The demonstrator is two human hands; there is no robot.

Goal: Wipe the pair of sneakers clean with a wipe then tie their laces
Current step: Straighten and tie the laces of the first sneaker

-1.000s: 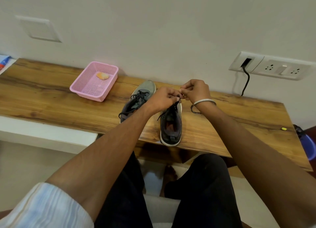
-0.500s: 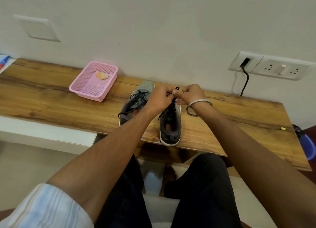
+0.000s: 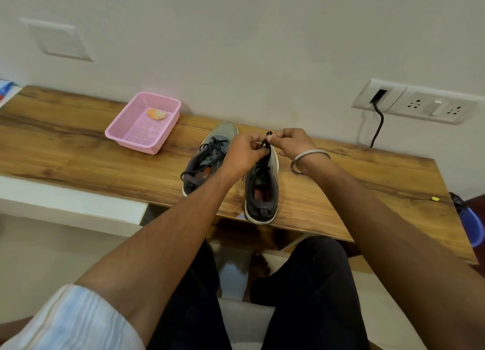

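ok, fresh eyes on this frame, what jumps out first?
Both hands meet mid-frame over the right-hand grey mesh sneaker, the left hand and right hand each pinching its black lace. Beside it on the wooden desk sits the other grey sneaker, laces loose. Further left, a pink perforated plastic basket holds a small orange wad.

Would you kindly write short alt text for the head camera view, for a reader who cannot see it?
Both hands, left hand and right hand, pinch the black lace above the right sneaker on a wooden table. The left sneaker stands beside it, and a pink basket lies further left.
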